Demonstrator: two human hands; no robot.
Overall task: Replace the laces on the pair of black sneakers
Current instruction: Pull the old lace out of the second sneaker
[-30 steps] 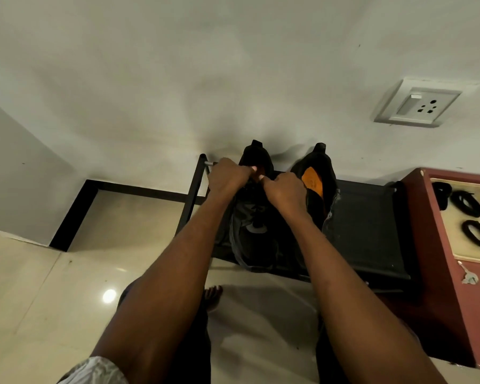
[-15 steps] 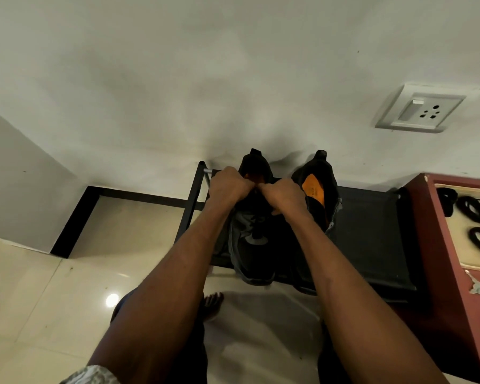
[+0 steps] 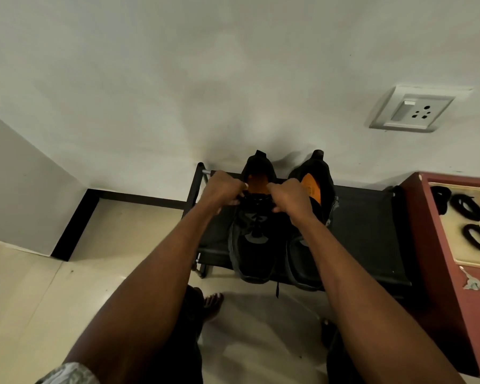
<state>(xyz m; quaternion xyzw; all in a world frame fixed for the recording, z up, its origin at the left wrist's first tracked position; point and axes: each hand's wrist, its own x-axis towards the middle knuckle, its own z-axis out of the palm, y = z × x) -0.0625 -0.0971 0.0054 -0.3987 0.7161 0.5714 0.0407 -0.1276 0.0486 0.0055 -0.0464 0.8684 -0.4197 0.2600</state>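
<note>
Your left hand (image 3: 224,189) and right hand (image 3: 291,197), fingers curled, pinch black lace (image 3: 257,200) on left sneaker (image 3: 257,245). Right sneaker (image 3: 313,189) beside it, both on black shoe rack (image 3: 369,231) by far wall.

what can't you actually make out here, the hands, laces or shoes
- Head view: whether the left hand and right hand pinch a lace of the left sneaker; curled fingers and dark fabric hide it.
- Lacing of the right sneaker: the right forearm covers it.
- Coiled laces on the cabinet tray: the right edge cuts them off.
- Insole print: too small.
</note>
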